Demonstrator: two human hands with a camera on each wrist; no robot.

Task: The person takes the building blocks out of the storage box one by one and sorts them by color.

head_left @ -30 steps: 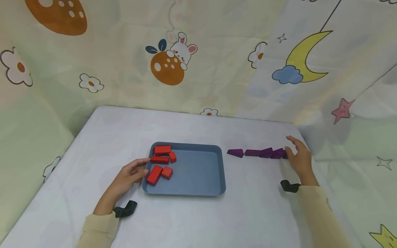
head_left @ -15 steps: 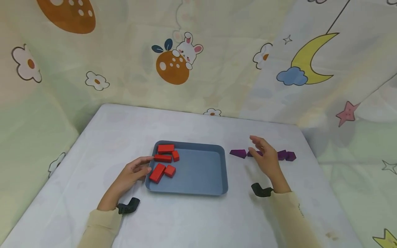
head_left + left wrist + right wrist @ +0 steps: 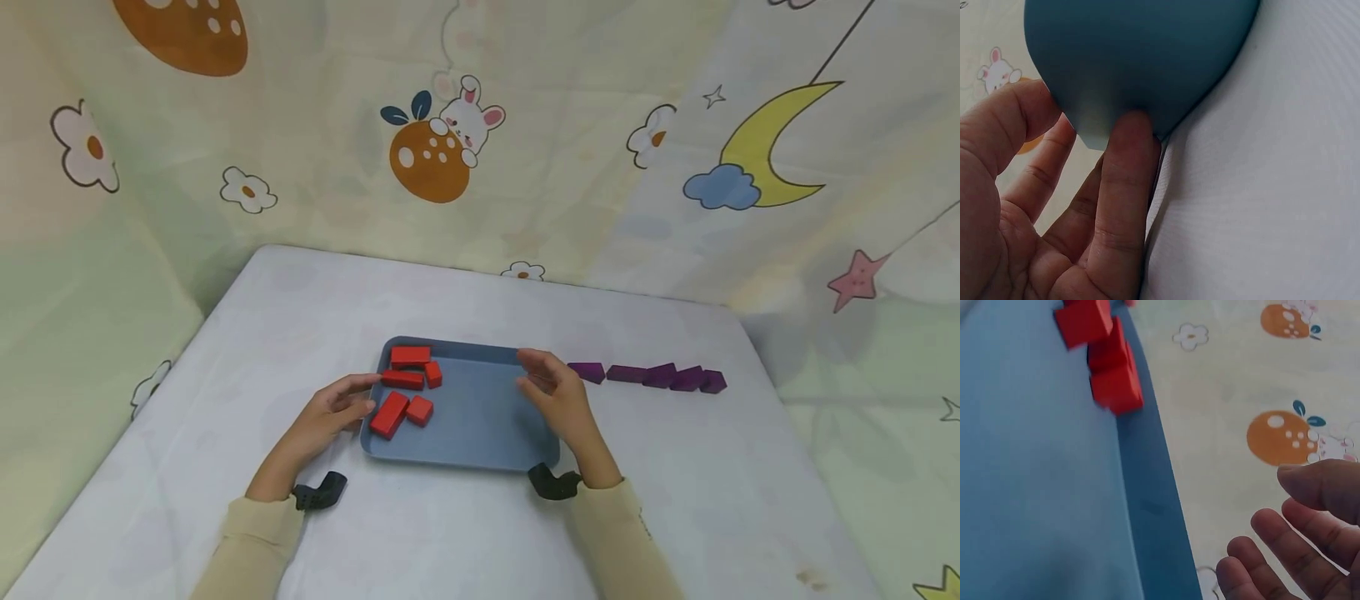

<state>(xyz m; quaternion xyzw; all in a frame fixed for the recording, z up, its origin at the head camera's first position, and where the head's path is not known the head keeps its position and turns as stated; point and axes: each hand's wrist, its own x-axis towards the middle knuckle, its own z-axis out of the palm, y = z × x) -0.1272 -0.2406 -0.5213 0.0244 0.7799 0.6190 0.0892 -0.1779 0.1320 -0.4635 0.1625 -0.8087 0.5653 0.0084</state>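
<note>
A: Where is everything sitting?

B: The tray is lying about midway between the left and right edges of the white surface. Five red blocks are sitting inside it, gathered toward its left edge. Five purple blocks are forming a row on the surface, starting near the tray's right edge and running toward the surface's right edge.

A: And the hands?

B: The left hand is touching the tray's left edge, fingers bent (whether they're truly pinching the rim, I can't tell). The right hand is hovering over the tray's right end, grasping nothing, thumb and fingers apart.

A: Which step are we seeing, then?

B: I'm guessing the left hand is steadying the tray, with the right hand poised opposite.

A: What is the next move calling for?

B: Probably lowering the right fingers onto the tray's right rim, without knocking the nearest purple block.
</note>
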